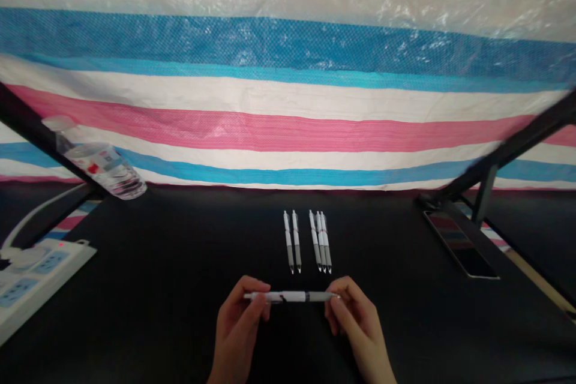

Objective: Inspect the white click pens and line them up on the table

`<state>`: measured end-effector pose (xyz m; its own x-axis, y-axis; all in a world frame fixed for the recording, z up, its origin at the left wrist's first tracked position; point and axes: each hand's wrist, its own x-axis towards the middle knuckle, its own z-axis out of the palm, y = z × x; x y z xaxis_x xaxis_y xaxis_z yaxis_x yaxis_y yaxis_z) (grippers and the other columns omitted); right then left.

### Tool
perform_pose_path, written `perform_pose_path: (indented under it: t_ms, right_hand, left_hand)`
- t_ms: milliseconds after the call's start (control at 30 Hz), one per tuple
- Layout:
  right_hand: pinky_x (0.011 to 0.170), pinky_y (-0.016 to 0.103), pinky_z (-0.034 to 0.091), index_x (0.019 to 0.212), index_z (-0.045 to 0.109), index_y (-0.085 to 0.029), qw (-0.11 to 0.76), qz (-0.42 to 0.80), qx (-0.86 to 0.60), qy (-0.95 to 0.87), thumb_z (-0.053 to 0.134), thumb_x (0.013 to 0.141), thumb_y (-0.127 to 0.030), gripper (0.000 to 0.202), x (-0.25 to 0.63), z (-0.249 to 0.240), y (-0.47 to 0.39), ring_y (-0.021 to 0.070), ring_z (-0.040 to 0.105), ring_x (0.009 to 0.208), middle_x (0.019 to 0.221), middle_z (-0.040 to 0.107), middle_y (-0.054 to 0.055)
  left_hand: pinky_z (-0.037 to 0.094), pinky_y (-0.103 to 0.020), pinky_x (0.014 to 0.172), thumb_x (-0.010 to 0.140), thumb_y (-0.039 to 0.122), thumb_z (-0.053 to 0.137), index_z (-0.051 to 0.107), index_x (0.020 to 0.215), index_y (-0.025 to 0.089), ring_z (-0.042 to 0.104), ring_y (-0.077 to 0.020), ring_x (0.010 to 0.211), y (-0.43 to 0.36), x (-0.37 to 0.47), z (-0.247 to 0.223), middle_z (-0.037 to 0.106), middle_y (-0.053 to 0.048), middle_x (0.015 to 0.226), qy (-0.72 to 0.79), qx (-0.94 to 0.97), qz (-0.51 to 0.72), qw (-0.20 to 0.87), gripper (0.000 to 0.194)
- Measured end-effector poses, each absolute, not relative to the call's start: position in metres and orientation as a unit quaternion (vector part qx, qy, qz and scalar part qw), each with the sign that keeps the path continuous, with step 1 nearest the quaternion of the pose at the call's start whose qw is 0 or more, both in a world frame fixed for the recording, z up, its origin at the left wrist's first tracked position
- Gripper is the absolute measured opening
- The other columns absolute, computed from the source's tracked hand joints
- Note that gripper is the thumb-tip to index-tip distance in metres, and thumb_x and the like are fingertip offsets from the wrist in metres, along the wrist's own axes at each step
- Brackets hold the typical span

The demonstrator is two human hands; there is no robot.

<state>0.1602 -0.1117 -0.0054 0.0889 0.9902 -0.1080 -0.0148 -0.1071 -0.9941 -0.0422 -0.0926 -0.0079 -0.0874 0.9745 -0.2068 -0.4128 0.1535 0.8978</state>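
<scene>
A white pen with a grey grip [294, 296] is held level between my two hands, near the front of the black table. The fingers of my left hand [243, 318] pinch its push-button end on the left. At the tip end, my right hand [353, 315] pinches it between thumb and fingers. Beyond my hands lie similar pens, tips toward me: a pair of pens [292, 241] on the left and a group of three pens [320, 241] just to the right.
A smartphone [459, 245] lies at the right beside a black metal leg [486, 192]. At the left are a white power strip [49, 276] with a plugged-in cable and a tilted clear plastic bottle [105, 165]. A striped plastic sheet [288, 132] hangs behind the black table [180, 240].
</scene>
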Motion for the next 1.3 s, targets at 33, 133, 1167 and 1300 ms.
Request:
perform_pose_path:
  t_ms: [33,133,1167,1300]
  right_hand:
    - [0.046,0.022,0.03,0.075,0.06,-0.017,0.496,0.509,-0.543,-0.447,0.058,0.092,-0.062,0.048,0.16,-0.005,-0.112,0.0095,0.044,0.049,0.061,0.053,-0.001]
    - [0.045,0.023,0.028,0.063,0.056,-0.017,0.479,0.515,-0.549,-0.452,0.053,0.095,-0.063,0.055,0.16,-0.006,-0.112,0.0088,0.041,0.046,0.056,0.049,-0.001]
    - [0.048,0.02,0.039,0.09,0.066,-0.02,0.653,0.49,-0.495,-0.298,0.075,0.085,-0.042,0.024,0.171,-0.017,-0.113,0.0108,0.049,0.054,0.064,0.056,-0.002]
    - [0.049,0.02,0.038,0.089,0.066,-0.02,0.651,0.492,-0.496,-0.297,0.074,0.086,-0.042,0.024,0.171,-0.016,-0.113,0.0109,0.047,0.054,0.063,0.055,-0.002]
  left_hand:
    - [0.039,-0.023,0.057,0.075,0.048,0.082,0.072,0.081,0.017,0.045,-0.0121,0.059,-0.093,-0.042,-0.008,0.053,0.002,0.061,0.461,0.304,0.575,0.604,0.033]
    - [0.039,-0.023,0.057,0.075,0.048,0.082,0.072,0.081,0.018,0.046,-0.0125,0.06,-0.093,-0.042,-0.008,0.054,0.002,0.06,0.458,0.303,0.573,0.609,0.033]
    - [0.045,-0.021,0.056,0.064,0.041,0.089,0.073,0.075,0.017,0.046,-0.0116,0.061,-0.087,-0.044,0.002,0.052,0.002,0.064,0.473,0.2,0.626,0.587,0.031]
    - [0.047,-0.021,0.056,0.062,0.039,0.091,0.073,0.073,0.017,0.046,-0.0115,0.061,-0.087,-0.044,0.005,0.054,0.002,0.065,0.478,0.195,0.626,0.584,0.031]
